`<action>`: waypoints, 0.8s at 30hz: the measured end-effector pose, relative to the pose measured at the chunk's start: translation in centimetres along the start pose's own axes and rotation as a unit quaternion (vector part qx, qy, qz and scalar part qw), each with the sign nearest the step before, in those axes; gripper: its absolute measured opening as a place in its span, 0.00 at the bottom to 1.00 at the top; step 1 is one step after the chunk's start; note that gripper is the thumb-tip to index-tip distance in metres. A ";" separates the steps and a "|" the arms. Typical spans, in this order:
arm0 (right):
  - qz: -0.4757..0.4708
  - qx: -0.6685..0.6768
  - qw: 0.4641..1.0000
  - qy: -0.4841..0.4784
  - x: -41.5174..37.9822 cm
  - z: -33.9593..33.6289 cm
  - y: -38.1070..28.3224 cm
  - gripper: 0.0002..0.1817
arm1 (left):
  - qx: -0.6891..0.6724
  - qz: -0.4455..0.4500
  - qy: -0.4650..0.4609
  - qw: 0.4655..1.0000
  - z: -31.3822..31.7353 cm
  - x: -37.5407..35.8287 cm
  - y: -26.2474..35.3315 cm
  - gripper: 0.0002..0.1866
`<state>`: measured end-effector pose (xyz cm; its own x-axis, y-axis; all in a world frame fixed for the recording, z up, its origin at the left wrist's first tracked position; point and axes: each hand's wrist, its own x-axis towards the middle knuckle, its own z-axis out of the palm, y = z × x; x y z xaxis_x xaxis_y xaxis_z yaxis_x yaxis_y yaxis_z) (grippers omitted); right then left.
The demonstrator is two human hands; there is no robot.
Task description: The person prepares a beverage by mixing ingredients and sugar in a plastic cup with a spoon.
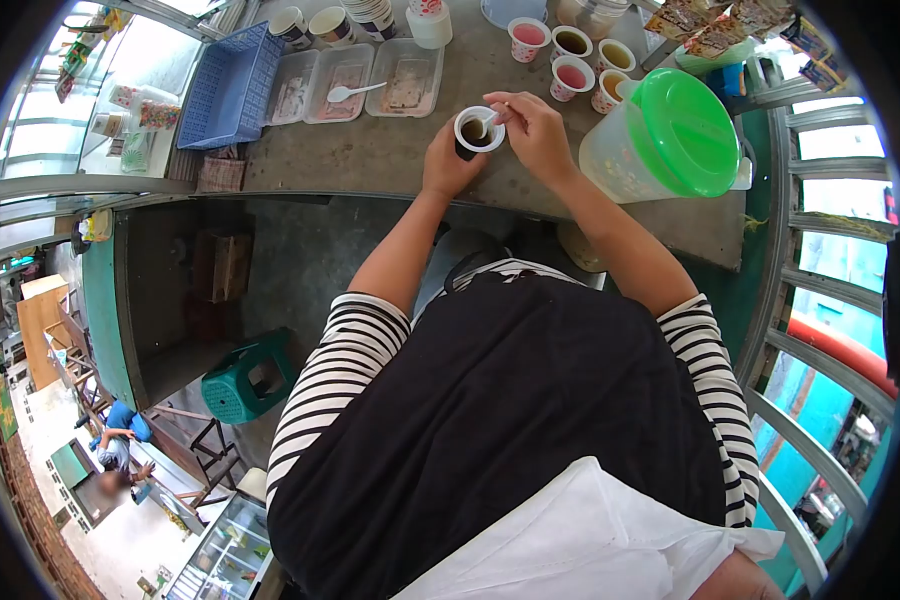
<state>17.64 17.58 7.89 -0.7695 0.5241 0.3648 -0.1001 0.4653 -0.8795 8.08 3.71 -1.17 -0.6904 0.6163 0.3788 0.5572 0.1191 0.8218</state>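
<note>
My left hand (450,162) is wrapped around a small cup (467,146) with a white rim and dark liquid inside, held over the near part of the counter. Between the fingers of my right hand (536,138) is a white plastic spoon (489,122), its lower end inside the cup. Just right of my right hand stands a translucent tub with a green lid (685,130). Behind it are several patterned cups of drink, among them a pink one (572,78) and a dark one (571,42).
Shallow clear trays (407,82) lie on the counter (510,180), one with another white spoon (355,92) across it. Left of them is a blue basket (228,95); paper cups (330,27) stand behind. A green stool (242,385) is below left. Another person (120,455) is far off left.
</note>
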 end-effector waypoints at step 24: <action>-0.125 -0.209 0.934 -0.263 2.3 3.7 0.1 0.14 | 0.014 -0.051 -0.019 0.998 0.1 -0.4 -0.4 0.30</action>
<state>13.51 16.17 7.54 -0.9694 -0.0091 0.2454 -0.1471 0.8216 -0.5507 8.20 3.44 -1.67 -0.7262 0.6291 0.2773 0.4984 0.2040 0.8426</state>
